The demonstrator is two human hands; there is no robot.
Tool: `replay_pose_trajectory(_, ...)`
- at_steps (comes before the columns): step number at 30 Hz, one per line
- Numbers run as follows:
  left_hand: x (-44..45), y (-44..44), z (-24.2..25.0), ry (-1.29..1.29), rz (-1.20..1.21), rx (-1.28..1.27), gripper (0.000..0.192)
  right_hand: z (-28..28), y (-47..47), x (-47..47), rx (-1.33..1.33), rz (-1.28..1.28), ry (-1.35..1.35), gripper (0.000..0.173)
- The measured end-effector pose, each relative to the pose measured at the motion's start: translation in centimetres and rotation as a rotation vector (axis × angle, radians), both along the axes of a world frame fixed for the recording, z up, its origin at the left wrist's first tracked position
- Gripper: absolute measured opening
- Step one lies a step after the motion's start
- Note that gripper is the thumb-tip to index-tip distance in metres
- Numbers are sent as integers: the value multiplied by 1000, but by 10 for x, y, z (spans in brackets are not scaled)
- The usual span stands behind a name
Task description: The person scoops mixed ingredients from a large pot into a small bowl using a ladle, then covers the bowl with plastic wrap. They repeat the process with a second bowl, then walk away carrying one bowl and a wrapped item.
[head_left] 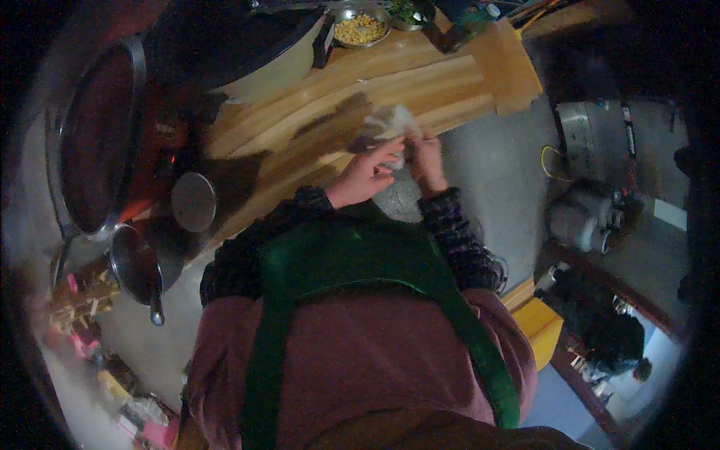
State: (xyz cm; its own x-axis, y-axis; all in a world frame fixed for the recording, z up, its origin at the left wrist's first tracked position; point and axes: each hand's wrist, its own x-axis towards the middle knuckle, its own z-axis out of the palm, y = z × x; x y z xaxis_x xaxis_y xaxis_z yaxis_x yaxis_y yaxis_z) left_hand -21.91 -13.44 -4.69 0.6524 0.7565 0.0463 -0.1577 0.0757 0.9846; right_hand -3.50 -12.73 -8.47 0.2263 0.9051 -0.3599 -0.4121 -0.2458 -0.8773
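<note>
A crumpled white cloth or paper (391, 121), blurred, is at my fingertips above the front edge of a wooden counter (315, 95). My right hand (428, 157) pinches it from the right with bent fingers. From the left, my left hand (365, 174) reaches up to it, the index finger stretched out and the other fingers curled. A bit of white also shows between the two hands. Whether the left fingers grip it is too blurred to tell.
Yellow chickpeas or kernels fill a metal bowl (361, 31) at the back, beside a bowl of green herbs (409, 14). To the left are a large pale vessel (270, 73), a wide dark pan (95, 140) and a smaller frying pan (135, 264). Another person (613, 343) is at lower right.
</note>
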Motion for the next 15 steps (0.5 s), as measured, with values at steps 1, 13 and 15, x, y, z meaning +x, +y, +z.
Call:
replay_pose_trajectory(1,3,4,5,82,-24,-22,57,1,9,24,84,-36,-24,32)
replay_pose_trajectory(13,-56,2,-4,766,465,-158,30,-91,119,138,96,230,-1501,46)
replay_pose_trajectory(15,-62,-6,-1,803,510,-255,29,-96,136,109,168,331,-1513,42)
